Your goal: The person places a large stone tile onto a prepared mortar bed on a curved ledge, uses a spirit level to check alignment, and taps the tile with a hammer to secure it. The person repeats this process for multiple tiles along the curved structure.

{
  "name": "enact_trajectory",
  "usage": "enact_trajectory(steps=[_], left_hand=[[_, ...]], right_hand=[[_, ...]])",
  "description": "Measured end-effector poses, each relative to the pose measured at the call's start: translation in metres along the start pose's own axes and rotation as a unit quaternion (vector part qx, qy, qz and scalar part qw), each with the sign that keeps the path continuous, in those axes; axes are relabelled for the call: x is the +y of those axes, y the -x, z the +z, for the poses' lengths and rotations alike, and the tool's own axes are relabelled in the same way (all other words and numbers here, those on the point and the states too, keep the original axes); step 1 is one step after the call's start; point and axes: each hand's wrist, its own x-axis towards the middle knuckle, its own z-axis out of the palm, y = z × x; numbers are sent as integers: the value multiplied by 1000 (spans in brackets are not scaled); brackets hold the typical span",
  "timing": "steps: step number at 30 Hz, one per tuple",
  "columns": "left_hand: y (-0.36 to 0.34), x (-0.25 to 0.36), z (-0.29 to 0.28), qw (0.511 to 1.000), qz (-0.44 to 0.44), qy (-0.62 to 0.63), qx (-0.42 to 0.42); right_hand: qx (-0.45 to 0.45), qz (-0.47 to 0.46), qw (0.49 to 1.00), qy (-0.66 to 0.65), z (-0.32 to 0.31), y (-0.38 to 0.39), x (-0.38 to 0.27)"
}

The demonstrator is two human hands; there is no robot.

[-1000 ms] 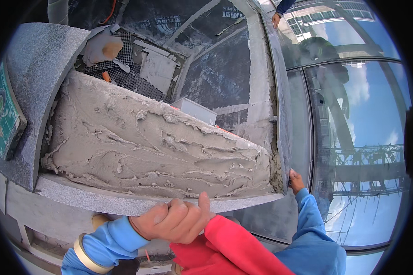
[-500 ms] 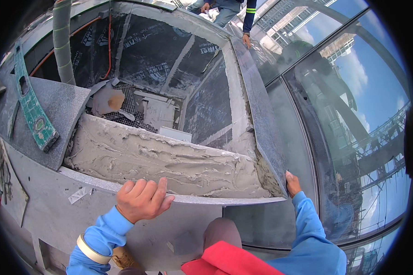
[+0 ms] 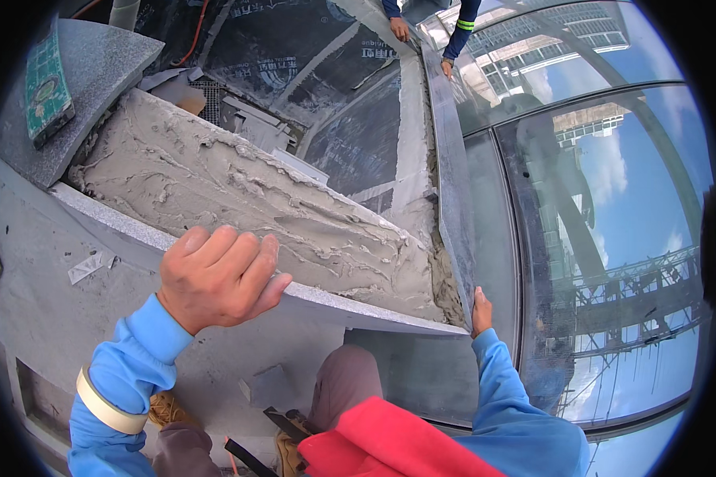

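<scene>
My left hand [image 3: 219, 278], a roll of tape round its wrist, is closed over the speckled front granite strip [image 3: 318, 304]. Behind that strip, a bed of wet grey mortar [image 3: 254, 207] has a ridged surface. My right hand [image 3: 480, 312] grips the near end of a long grey stone slab [image 3: 453, 199] along the right side. At the far left, a granite slab [image 3: 107, 56] carries a green level [image 3: 48, 91].
A co-worker's hands [image 3: 399, 29] are at the slab's far end. The recessed pit [image 3: 342, 127] holds scraps, grid sheets and a pale box. Glass panels [image 3: 612, 199] line the right. A hose [image 3: 195, 32] hangs at the back. Dark bars [image 3: 278, 421] lie by my feet.
My left hand has shifted left along the front strip. My right hand still holds the slab, which sits further left in view. Both of the co-worker's hands now show at its far end.
</scene>
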Motion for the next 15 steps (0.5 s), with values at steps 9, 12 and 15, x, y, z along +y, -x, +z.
enact_trajectory(steps=[9, 12, 15], left_hand=[[1, -2, 1, 1000, 7, 5, 10], [1, -3, 3, 1000, 10, 8, 19], [1, -3, 6, 999, 12, 8, 30]], right_hand=[[-40, 21, 998, -50, -1, 4, 0], [-46, 22, 997, -54, -2, 3, 1], [-31, 27, 998, -43, -1, 2, 0]])
